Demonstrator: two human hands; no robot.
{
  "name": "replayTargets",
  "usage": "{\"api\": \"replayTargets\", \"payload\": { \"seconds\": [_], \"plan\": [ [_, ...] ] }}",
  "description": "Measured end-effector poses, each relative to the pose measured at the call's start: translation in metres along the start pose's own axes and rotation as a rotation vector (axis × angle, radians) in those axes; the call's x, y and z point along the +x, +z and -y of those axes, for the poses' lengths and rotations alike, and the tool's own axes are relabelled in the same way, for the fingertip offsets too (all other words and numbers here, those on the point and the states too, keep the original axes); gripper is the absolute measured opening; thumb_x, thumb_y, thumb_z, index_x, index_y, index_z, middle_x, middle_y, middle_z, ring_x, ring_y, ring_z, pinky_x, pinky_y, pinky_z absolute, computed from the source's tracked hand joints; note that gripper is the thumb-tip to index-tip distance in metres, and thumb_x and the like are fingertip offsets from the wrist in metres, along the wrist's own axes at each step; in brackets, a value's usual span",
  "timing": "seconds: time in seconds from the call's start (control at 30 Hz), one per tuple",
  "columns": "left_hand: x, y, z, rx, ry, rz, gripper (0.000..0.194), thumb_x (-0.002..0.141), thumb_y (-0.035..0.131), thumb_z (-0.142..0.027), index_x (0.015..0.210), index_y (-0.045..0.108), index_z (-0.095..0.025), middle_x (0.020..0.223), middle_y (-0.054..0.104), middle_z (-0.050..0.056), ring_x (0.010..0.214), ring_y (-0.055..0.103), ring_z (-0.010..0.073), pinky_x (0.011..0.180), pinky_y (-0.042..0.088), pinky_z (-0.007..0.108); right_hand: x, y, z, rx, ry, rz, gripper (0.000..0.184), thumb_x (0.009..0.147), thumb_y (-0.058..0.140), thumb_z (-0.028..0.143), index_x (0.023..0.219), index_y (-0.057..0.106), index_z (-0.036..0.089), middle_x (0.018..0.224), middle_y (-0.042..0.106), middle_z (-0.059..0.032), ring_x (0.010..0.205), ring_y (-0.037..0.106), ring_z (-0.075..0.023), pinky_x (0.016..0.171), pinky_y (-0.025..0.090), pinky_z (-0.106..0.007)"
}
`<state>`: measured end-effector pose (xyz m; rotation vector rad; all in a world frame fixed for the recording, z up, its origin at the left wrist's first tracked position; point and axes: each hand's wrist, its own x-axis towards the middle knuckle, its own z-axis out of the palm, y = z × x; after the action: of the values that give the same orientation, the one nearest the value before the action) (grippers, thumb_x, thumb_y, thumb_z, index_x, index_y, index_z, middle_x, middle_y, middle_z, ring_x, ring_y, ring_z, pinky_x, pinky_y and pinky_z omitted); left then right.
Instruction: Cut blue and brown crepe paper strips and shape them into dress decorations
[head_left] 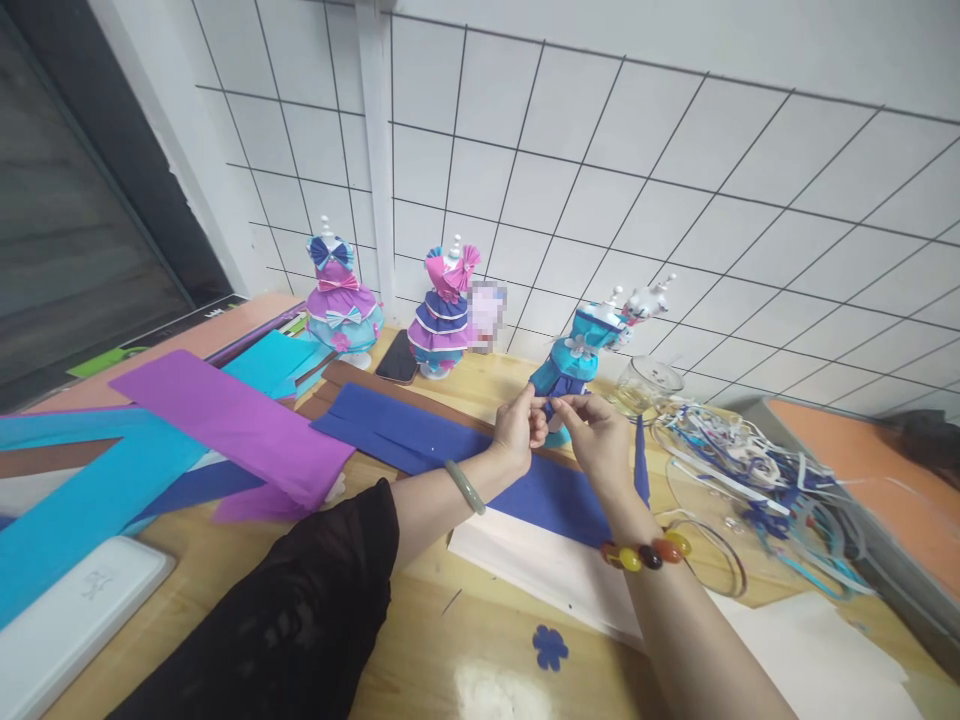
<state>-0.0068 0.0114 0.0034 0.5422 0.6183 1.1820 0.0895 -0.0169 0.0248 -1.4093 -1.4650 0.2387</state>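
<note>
My left hand [517, 428] and my right hand [598, 432] meet over a dark blue paper sheet [450, 450], fingers pinched together on a small dark blue paper piece [551, 406]. Just behind them stands a small mannequin in a turquoise and blue paper dress [574, 362]. The left wrist wears a green bangle, the right a bead bracelet. The left arm is in a black sleeve.
Two more paper-dress mannequins [341, 300] [444, 315] stand at the back by the wire grid wall, with a phone [397, 358] between them. Purple [232, 420] and turquoise [82, 500] sheets lie left. A glass jar [649, 385] and paper offcuts [757, 480] lie right. A blue paper flower [550, 647] lies near.
</note>
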Motion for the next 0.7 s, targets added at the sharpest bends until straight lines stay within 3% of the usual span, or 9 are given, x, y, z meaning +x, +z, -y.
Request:
{"api": "replayTargets", "payload": {
  "seconds": [0.2,0.47,0.7],
  "plan": [
    [0.0041,-0.0022,0.0009,-0.047,-0.057,0.035,0.033,0.076,0.05,-0.046,0.072,0.053,-0.013,0.043,0.037,-0.006,0.031,0.031,0.0039,0.033,0.012,0.018,0.0014,-0.0024,-0.0021,0.132,0.086,0.045,0.026,0.074,0.059,0.04,0.076,0.067,0.015,0.065,0.064,-0.0034,0.058,0.055,-0.0154,0.06,0.042,-0.029],
    [0.0056,-0.0029,0.0017,-0.059,-0.059,0.036,0.032,0.076,0.05,-0.045,0.069,0.051,-0.014,0.043,0.036,-0.006,0.031,0.029,0.0035,0.033,0.012,0.018,-0.0001,-0.0059,-0.0051,0.288,0.136,0.013,0.023,0.072,0.062,0.04,0.076,0.065,0.017,0.066,0.063,-0.0021,0.06,0.056,-0.0148,0.061,0.044,-0.028],
    [0.0053,-0.004,0.0018,-0.041,-0.045,0.048,0.033,0.075,0.05,-0.046,0.071,0.053,-0.013,0.043,0.036,-0.006,0.031,0.03,0.0035,0.033,0.013,0.018,-0.0027,0.0024,-0.0046,0.153,0.105,0.039,0.025,0.074,0.06,0.04,0.078,0.064,0.015,0.069,0.063,-0.0048,0.06,0.055,-0.0159,0.059,0.044,-0.029]
  ]
}}
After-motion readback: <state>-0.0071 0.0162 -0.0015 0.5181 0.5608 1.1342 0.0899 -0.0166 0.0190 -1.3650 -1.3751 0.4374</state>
